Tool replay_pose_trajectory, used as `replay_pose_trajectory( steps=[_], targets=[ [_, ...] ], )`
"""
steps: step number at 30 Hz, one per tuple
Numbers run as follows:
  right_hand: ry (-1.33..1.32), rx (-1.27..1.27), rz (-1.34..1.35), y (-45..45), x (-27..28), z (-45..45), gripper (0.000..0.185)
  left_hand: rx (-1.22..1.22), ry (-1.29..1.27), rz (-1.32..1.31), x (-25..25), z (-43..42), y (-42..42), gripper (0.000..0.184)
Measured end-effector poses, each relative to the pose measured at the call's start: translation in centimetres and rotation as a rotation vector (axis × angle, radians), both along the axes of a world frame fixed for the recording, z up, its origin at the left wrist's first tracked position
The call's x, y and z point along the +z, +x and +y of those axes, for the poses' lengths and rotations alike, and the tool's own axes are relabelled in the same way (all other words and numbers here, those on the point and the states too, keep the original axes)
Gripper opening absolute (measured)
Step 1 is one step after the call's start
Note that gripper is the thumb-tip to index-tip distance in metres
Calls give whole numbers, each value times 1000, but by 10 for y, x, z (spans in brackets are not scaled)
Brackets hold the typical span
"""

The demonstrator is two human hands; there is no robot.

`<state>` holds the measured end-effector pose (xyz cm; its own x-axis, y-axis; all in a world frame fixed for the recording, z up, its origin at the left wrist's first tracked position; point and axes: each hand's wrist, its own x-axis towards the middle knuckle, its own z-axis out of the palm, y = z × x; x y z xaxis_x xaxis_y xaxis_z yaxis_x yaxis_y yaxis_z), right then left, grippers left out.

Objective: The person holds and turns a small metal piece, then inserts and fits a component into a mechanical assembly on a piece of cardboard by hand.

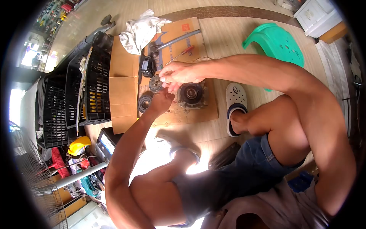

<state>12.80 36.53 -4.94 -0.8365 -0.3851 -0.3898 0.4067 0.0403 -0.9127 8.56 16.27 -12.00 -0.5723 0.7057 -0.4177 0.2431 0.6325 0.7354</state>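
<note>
My right hand reaches in from the right, its fingers bent and pressed together at the edge of a small round metal part. Just below it, my left hand is closed, its fingertips close to the right ones; what either hand pinches is too small to make out. Beside the hands on the right sits a larger round metal housing with a dark ring and a centre hole. To the left of my left hand lies a dark ring-shaped part.
The parts lie on flattened cardboard. Above are a screwdriver, a hammer-like tool, a black device with a display and a white cloth. Black crates stand left, a green stool upper right.
</note>
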Motion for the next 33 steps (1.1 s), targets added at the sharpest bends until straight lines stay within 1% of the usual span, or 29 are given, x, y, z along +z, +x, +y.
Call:
replay_pose_trajectory(
  steps=[2, 3, 6, 8, 10, 12, 15, 16, 17, 18, 19, 22, 24, 25, 27, 28, 30, 31, 33],
  targets=[
    [-30, 51, -37, 0, 4, 5, 49, 17, 178, -131, -14, 2, -4, 34],
    [7, 54, -27, -2, 2, 5, 49, 26, 266, -199, -19, 3, -5, 32],
    [130, 51, 23, -9, 1, 2, 51, -47, 109, -89, -22, 6, -14, 30],
    [229, 36, 84, -13, 3, 0, 53, -47, 137, -92, -27, 8, -17, 31],
    [320, 137, 212, -17, -2, 0, 51, -41, 122, -100, -28, 10, -18, 30],
    [395, 207, 312, -16, 4, -1, 50, -27, 60, -114, -7, 18, -14, 27],
    [476, 255, 397, -13, 10, -1, 46, -167, 118, 214, -36, 18, -21, 17],
    [499, 269, 413, -14, 6, -1, 43, -193, 119, 201, -48, 19, -26, 18],
    [521, 284, 428, -15, 1, -1, 41, -195, 131, 190, -47, 20, -27, 18],
    [523, 291, 498, -16, -5, -1, 36, -197, 143, 178, -46, 21, -26, 17],
    [469, 243, 448, -16, -10, 0, 35, -200, 154, 166, -46, 22, -26, 17],
    [277, 122, 281, -15, -13, 2, 36, -190, 51, 88, -38, 29, -28, 16],
    [111, 69, 149, -11, -6, 7, 39, -174, 185, 80, -43, 32, -26, 16],
    [85, 59, 123, -11, -7, 8, 41, -167, 252, 78, -47, 33, -27, 16],
    [33, 37, 70, -11, -10, 9, 45, -177, 242, 96, -57, 33, -31, 19],
    [39, 49, 61, -11, -11, 11, 46, -183, 237, 104, -63, 33, -33, 20],
    [50, 72, 41, -11, -7, 13, 47, -287, 253, 245, -53, 35, -33, 20],
    [115, 96, 64, -13, -6, 14, 47, -339, 259, 316, -47, 36, -34, 20],
    [245, 143, 110, -18, -4, 14, 47, -311, 92, 265, -38, 40, -33, 20]
  ],
)
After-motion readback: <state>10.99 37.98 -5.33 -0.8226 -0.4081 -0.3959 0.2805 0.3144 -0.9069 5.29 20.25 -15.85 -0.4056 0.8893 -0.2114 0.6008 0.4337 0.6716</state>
